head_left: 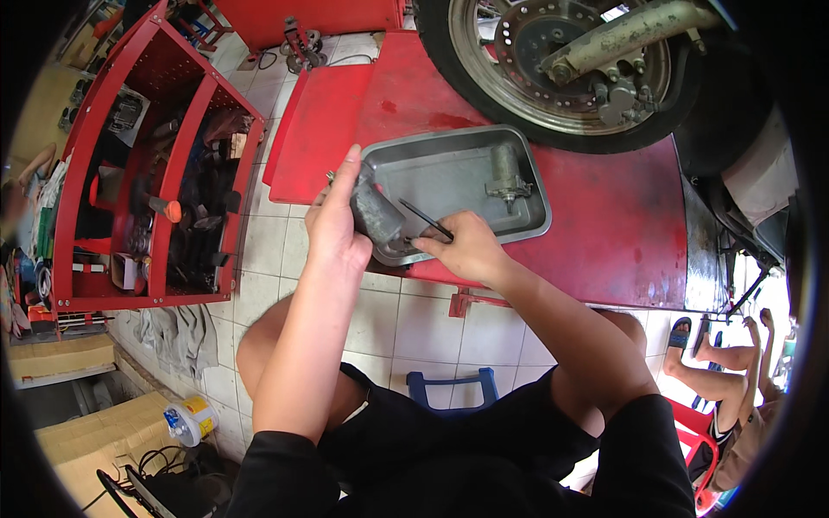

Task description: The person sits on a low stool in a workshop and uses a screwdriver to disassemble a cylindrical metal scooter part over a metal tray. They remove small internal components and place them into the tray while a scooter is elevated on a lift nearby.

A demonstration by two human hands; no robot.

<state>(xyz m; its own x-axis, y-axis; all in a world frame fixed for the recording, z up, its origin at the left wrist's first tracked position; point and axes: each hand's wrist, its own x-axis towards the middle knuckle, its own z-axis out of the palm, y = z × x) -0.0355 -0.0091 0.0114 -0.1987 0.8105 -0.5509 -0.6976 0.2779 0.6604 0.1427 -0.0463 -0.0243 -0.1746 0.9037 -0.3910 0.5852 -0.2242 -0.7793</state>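
My left hand [332, 226] is wrapped round a worn grey metal motor housing [373, 214], tilted over the left end of a shallow metal tray [542, 194]. In my right hand [471, 249] is a slim black rod-shaped tool [423, 217], which points up and left, its shaft beside the housing. What the right fingertips pinch near the housing's lower end is too small to make out. Towards the tray's right end stands a small starter motor [505, 177], with a flange and a short shaft facing me. The tray rests on a red bench [596, 229].
A motorcycle wheel [553, 65] with brake disc and caliper stands at the bench's far side. On the left is a red tool cabinet [160, 173] holding parts. A blue stool [453, 387] is beneath me. Another person's legs [721, 367] show at right.
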